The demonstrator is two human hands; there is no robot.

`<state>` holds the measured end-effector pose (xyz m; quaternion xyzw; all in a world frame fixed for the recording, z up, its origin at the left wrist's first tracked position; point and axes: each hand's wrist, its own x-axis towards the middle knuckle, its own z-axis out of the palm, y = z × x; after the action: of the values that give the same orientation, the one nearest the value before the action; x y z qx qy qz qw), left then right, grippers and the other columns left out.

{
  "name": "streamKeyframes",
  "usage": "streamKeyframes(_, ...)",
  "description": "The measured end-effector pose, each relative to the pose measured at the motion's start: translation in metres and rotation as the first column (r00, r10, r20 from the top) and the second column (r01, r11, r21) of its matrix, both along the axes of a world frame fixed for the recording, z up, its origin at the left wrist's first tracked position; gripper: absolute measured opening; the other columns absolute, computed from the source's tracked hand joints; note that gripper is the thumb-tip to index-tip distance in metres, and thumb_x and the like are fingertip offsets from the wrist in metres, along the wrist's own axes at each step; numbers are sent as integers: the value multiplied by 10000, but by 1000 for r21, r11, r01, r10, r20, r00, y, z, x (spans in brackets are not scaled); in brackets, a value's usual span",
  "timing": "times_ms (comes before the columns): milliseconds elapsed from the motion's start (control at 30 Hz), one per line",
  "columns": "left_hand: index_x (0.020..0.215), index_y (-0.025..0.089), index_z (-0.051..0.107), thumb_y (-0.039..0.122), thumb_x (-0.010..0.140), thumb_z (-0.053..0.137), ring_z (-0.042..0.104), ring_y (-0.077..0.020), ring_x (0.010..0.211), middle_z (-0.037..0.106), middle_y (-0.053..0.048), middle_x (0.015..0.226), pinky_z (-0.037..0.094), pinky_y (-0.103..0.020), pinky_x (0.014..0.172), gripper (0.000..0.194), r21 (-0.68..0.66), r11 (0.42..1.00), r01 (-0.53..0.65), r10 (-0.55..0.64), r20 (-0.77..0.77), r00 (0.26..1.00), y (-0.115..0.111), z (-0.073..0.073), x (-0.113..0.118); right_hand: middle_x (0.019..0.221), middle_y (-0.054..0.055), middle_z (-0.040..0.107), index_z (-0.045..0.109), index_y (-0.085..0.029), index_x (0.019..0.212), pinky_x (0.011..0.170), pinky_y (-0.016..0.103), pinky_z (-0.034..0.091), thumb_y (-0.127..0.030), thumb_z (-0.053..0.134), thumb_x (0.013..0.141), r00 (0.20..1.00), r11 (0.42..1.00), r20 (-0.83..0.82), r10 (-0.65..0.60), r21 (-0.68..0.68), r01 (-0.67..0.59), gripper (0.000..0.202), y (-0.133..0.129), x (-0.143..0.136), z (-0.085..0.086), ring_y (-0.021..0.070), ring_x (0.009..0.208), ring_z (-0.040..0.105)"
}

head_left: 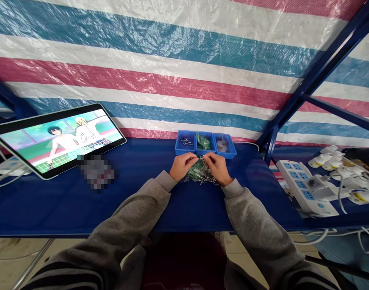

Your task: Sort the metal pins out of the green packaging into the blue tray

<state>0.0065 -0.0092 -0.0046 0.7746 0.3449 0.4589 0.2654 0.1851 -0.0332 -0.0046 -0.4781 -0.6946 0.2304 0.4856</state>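
Both of my hands meet over the blue table, just in front of three small blue bins. My left hand (183, 166) is closed in a pinch at the upper edge of a small clear plastic bag (195, 172) with green in it. From the other side, my right hand (219, 167) pinches at the same bag, thumb and forefinger together. Under and between the hands lies a loose pile of metal screws (207, 178). The left bin (185, 152) has a few screws, the middle bin (205, 137) green packets, the right bin (229, 155) clear plastic bags.
A tablet (78, 137) playing a cartoon leans at the left, beside a blurred object (97, 172). At right, a white power strip (305, 187) and several white plugs (326, 159) sit past a blue metal frame (270, 145). A striped tarp (172, 80) hangs behind the table (187, 213).
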Motion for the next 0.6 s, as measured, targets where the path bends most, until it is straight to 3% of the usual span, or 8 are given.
streamKeyframes(200, 716, 169, 591, 440, 940, 471, 515, -106, 534, 565, 18, 565, 391, -211, 534, 372, -17, 998, -60, 60, -21, 998, 1, -2, -2, 769, 27, 653, 645, -199, 923, 585, 278, 471, -483, 565, 884, 999, 999, -23, 40, 24, -39, 298, 0, 0, -1, 142, 578, 573)
streamKeyframes(300, 621, 168, 551, 484, 924, 489, 495, -97, 492, 527, 27, 505, 392, -209, 514, 442, -41, 996, -77, 77, 3, 997, 1, -1, -3, 827, 45, 672, 650, -202, 895, 599, 285, 476, -471, 556, 891, 997, 996, 22, 69, 49, -70, 285, 0, -1, -2, 146, 598, 582)
streamKeyframes(400, 632, 159, 582, 511, 902, 517, 482, -89, 450, 549, 18, 505, 404, -212, 475, 448, -142, 990, -21, 36, 101, 994, 2, -1, -2, 763, 36, 657, 641, -197, 842, 595, 289, 461, -463, 516, 916, 998, 997, 37, 44, 55, -46, 303, 0, -2, -2, 145, 570, 568)
streamKeyframes(533, 860, 130, 687, 495, 806, 656, 546, -109, 483, 681, -44, 675, 428, -220, 419, 370, -274, 954, 120, -43, 272, 961, 4, -1, -1, 569, -18, 547, 611, -197, 782, 555, 278, 429, -473, 508, 919, 999, 1000, -48, -15, 0, 15, 325, 0, -2, -1, 136, 495, 528)
streamKeyframes(600, 865, 123, 703, 470, 777, 694, 559, -118, 494, 700, -63, 708, 452, -234, 423, 358, -297, 943, 150, -54, 308, 950, 5, -1, 0, 541, -28, 522, 602, -202, 772, 537, 271, 422, -491, 510, 915, 997, 1000, -82, -5, -23, 4, 335, 0, -2, -2, 134, 485, 523)
